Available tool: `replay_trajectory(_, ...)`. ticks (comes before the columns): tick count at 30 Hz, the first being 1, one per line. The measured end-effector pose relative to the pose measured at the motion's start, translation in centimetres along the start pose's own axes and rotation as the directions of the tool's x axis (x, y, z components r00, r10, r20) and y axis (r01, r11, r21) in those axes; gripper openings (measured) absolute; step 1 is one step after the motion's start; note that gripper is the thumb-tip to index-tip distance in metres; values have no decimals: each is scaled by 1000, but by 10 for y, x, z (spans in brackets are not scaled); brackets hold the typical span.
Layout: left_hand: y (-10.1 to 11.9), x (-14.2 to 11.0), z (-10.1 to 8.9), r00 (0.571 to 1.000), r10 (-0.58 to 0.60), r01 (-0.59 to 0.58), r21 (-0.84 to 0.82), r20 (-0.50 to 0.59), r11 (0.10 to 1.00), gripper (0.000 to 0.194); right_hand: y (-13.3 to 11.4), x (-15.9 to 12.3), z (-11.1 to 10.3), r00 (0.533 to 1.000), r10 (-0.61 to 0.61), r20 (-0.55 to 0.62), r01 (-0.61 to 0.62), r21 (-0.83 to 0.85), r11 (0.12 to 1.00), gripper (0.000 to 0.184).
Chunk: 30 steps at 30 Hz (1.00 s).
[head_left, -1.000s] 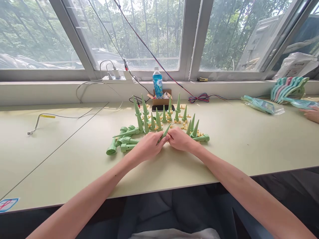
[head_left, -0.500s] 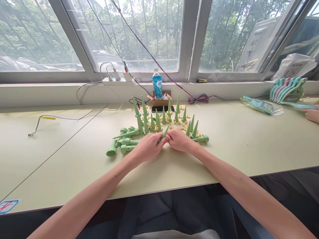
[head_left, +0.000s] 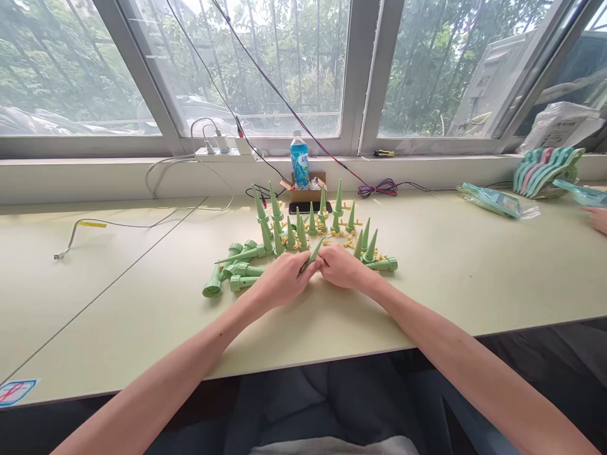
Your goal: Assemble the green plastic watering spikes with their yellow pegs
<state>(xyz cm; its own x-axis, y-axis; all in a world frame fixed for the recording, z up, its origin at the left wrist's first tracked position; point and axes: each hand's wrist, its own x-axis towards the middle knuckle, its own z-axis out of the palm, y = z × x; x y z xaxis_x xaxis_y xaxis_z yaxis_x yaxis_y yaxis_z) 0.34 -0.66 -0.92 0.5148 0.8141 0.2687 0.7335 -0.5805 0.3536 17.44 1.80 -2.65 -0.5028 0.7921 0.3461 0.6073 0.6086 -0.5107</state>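
Note:
My left hand [head_left: 283, 278] is closed around a green watering spike [head_left: 313, 251], whose pointed tip slants up to the right. Against its fingertips rests my right hand [head_left: 340, 266], closed too; whatever it pinches is hidden behind the fingers. Beyond both hands, several green spikes stand upright, among them a tall one [head_left: 338, 199]. Small yellow valve pieces [head_left: 349, 242] lie scattered between them. To the left of my left hand, more spikes lie on their sides, one with its hollow cap [head_left: 212, 288] facing me. Another lying spike [head_left: 385, 264] is just right of my right hand.
A blue bottle [head_left: 299, 161] stands in a small cardboard box [head_left: 308, 194] behind the spikes, with a dark phone [head_left: 310, 206] in front. A white cable [head_left: 123, 223] crosses the table's left side. Far right are bagged items [head_left: 496, 201], stacked hangers [head_left: 547, 172] and another person's hand [head_left: 596, 218].
My hands and the spike stay almost in place. At the far right, the other person's hand has shifted with a pale blue item, which is now tilted upward.

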Motion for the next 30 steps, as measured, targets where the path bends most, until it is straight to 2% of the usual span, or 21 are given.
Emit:
replay_trajectory(14, 4, 0, -1, 1000, 22, -22, -6, -16, 1000, 38, -3, -1, -8, 997, 34, 62, -33, -27, 999, 22)
replay_trajectory(20, 9, 0, -4, 999, 43, -44, -35, -18, 998, 36, -3, -2, -12, 999, -25, 40, 27, -52, 998, 23)
replay_trajectory(25, 8, 0, -3, 998, 43, -44, -28, -39, 999, 36, -4, -2, -12, 1000, -14, 24, 16, -49, 999, 23)
replay_trajectory(30, 6, 1, -1, 998, 48, -50, -34, -46, 998, 36, -4, -2, -9, 999, -32, 13, 32, 25, 999, 20)
